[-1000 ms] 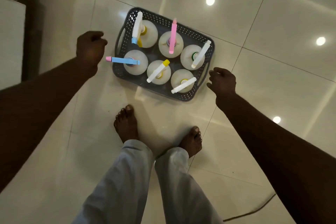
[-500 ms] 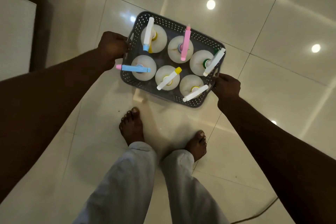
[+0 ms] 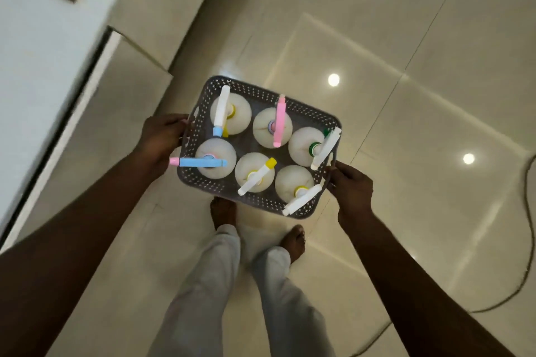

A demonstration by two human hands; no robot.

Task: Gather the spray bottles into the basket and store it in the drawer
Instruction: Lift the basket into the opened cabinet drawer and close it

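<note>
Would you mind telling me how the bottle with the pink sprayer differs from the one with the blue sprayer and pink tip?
The pink-sprayer bottle stands in the basket's far row, middle; the blue-sprayer bottle stands in the near row, by the left hand. The pink sprayer stays inside the rim, while the blue one pokes out over the basket's left edge. The pink head is one colour; the blue has a pink tip. Both are upright, pale, round bottles.

The basket (image 3: 255,93) hangs between the two hands, left hand (image 3: 164,136) clasped on one end, right hand (image 3: 352,185) on the other. Six bottles (image 3: 216,155) stand inside, in two rows of three. Beneath the grip are the feet (image 3: 223,211) on the floor (image 3: 406,38); a cabinet (image 3: 43,52) stands left of the left hand.
</note>
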